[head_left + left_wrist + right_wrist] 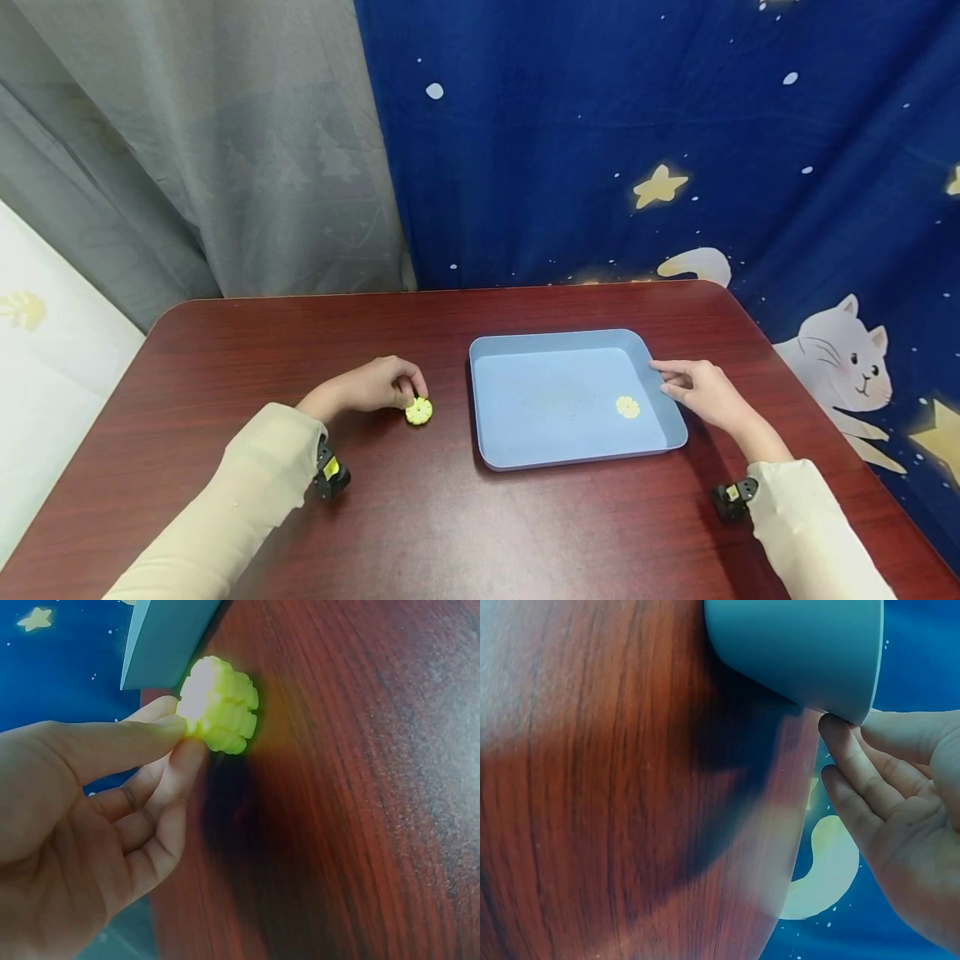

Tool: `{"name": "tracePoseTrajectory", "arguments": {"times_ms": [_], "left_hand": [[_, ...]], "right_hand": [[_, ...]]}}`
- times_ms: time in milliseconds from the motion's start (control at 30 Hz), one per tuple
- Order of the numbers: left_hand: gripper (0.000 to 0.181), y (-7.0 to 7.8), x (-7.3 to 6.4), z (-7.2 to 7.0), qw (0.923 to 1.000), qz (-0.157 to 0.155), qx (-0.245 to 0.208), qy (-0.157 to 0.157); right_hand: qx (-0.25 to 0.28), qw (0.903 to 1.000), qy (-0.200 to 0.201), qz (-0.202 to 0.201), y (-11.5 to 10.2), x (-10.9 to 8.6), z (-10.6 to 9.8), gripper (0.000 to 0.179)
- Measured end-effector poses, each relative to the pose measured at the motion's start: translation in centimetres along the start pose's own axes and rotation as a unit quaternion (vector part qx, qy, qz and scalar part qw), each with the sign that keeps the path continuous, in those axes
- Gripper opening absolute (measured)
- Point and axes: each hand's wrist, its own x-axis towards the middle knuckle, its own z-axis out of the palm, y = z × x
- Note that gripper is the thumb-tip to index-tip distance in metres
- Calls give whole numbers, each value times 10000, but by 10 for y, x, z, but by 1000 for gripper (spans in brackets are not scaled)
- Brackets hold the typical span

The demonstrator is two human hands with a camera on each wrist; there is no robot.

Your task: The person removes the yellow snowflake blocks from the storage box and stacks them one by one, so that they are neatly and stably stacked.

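My left hand (378, 383) pinches a small yellow flower-shaped piece (418, 411) between thumb and fingertips, just left of the tray. Its scalloped, ridged side shows in the left wrist view, where the piece (217, 705) looks thick and bright over the wood. On the other side, my right hand (701, 392) holds the light blue rectangular tray (555, 458) by its right rim. From the right wrist, the fingers lie against the outside of the tray wall (795, 652) and the thumb is at the rim. A paler yellow flower-shaped piece (627, 407) lies inside the tray, toward the right.
The dark red wood-grain table (420, 533) has rounded far corners. Behind it hang a grey curtain (300, 167) and a blue curtain (525, 150) with stars and a cat. Each wrist wears a small black camera, such as the left one (330, 475).
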Motion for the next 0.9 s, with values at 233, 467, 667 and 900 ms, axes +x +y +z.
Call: {"name": "tracePoseTrajectory", "arguments": {"times_ms": [233, 467, 667, 900], "left_hand": [[18, -2, -1, 1, 10000, 41, -30, 23], [16, -1, -2, -2, 9999, 83, 2, 116], [15, 4, 1, -5, 9997, 99, 61, 202], [14, 16, 12, -7, 9993, 226, 157, 235]], "right_hand": [[22, 10000, -14, 18, -1, 0, -1, 40], [-1, 10000, -12, 33, -1, 0, 0, 40], [-7, 10000, -23, 55, -3, 0, -1, 40], [-5, 10000, -18, 64, -3, 1, 0, 40]]}}
